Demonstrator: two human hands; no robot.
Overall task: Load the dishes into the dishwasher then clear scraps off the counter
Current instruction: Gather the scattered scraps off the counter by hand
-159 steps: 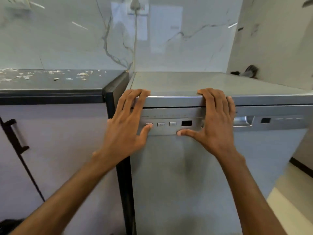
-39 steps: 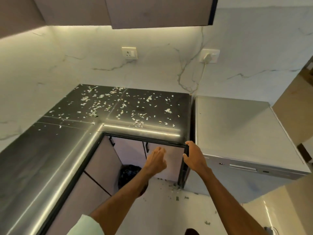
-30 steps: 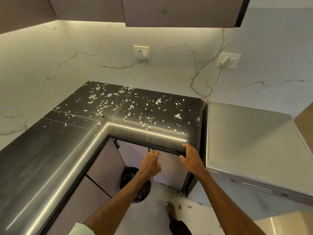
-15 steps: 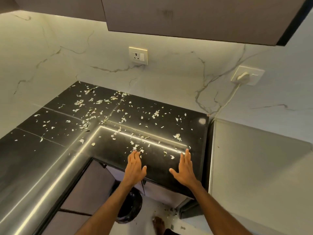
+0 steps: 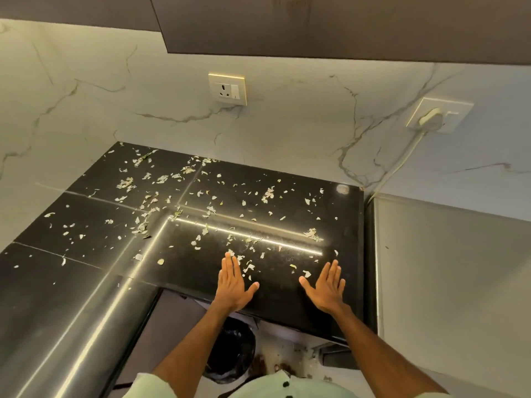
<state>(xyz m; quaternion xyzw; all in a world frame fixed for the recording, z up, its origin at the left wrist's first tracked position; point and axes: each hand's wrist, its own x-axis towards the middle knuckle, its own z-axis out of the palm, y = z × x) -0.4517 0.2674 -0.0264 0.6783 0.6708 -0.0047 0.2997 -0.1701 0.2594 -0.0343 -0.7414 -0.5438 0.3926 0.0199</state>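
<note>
A black L-shaped counter [image 5: 287, 202] is strewn with several pale scraps [image 5: 143, 196], thickest toward the back left corner. My left hand [image 5: 232, 282] lies flat, fingers straight, on the counter near its front edge, with a few scraps by the fingertips. My right hand [image 5: 327, 288] lies flat the same way a little to the right, with a scrap [image 5: 307, 273] beside its thumb. The grey dishwasher [image 5: 448, 277] stands to the right of the counter, seen from above; its door is hidden.
A black-lined bin [image 5: 232, 354] stands on the floor below the counter's front edge, with scraps on the floor around it. A marble wall behind holds a socket [image 5: 227, 89] and a plugged-in socket [image 5: 438, 114]. An upper cabinet [image 5: 344, 27] hangs overhead.
I rose from the dishwasher front to stand over the counter. In the last second both hands moved from the counter's front edge onto its top and flattened out.
</note>
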